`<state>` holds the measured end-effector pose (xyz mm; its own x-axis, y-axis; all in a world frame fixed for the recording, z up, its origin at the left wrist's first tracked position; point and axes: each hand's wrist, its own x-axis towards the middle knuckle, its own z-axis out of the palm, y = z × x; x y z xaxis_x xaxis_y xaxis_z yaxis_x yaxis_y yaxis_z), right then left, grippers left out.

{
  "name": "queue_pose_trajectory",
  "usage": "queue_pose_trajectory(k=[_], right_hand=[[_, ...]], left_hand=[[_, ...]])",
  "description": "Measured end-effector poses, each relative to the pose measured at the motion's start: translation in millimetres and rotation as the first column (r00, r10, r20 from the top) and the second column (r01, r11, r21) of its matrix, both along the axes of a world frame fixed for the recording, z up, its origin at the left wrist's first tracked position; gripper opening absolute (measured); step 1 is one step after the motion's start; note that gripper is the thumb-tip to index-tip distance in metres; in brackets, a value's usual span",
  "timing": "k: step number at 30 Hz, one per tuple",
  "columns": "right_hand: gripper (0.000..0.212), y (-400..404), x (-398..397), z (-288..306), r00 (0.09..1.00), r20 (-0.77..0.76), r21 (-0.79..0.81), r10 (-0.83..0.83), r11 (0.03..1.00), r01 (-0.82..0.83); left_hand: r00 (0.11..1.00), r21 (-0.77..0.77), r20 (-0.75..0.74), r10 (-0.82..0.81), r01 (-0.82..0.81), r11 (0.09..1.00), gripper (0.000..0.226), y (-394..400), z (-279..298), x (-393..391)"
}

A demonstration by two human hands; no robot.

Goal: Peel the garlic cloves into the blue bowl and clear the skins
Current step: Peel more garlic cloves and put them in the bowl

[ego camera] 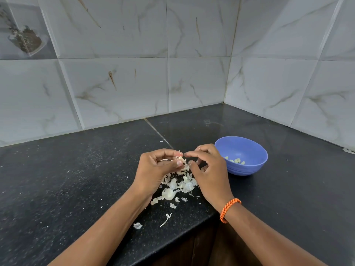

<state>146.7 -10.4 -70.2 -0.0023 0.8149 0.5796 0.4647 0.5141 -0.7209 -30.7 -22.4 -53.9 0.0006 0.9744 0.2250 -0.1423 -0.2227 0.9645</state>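
My left hand (155,167) pinches a garlic clove (182,164) with loose papery skin, held just above the black counter. My right hand (207,169), with an orange bracelet on the wrist, has its curled fingertips at the clove's right side, touching its skin. Below the two hands lies a pile of white garlic skins (178,187). The blue bowl (247,169) stands to the right of my right hand and holds several peeled cloves (237,160).
The black speckled counter (76,179) runs into a tiled corner at the back. Stray skin scraps (166,219) lie near the counter's front edge (172,240). Tiled walls stand behind and to the right.
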Motion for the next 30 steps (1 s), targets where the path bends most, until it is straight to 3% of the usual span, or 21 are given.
queue_pose_trajectory(k=[2,8,15,21,30], right_hand=[[0.03,-1.8,-1.0,0.3,0.999,-0.024,0.014,0.04,0.999,-0.04],[0.014,-5.9,-2.8,2.7,0.992,-0.015,0.072,0.123,0.99,-0.121],[0.005,-1.3,1.3,0.3,0.989,0.14,0.149,0.039,0.987,-0.06],[0.018,-1.0,-2.6,-0.4,0.983,0.185,0.135,0.002,0.991,-0.027],[0.022,-3.9,-2.6,-0.9,0.993,0.106,0.103,0.041,0.993,-0.052]], left_hand=[[1.0,-0.001,-0.004,0.012,-0.012,1.0,0.024,-0.5,0.9,0.3],[1.0,0.009,0.005,0.023,-0.023,1.0,0.023,-0.9,1.1,-0.9],[1.0,-0.008,0.006,0.006,-0.006,1.0,0.02,-1.0,0.0,-0.4],[1.0,-0.026,0.004,-0.014,0.015,1.0,0.021,-2.2,2.0,2.5],[0.999,-0.022,0.044,-0.018,0.019,1.0,0.021,-2.8,3.2,-0.1]])
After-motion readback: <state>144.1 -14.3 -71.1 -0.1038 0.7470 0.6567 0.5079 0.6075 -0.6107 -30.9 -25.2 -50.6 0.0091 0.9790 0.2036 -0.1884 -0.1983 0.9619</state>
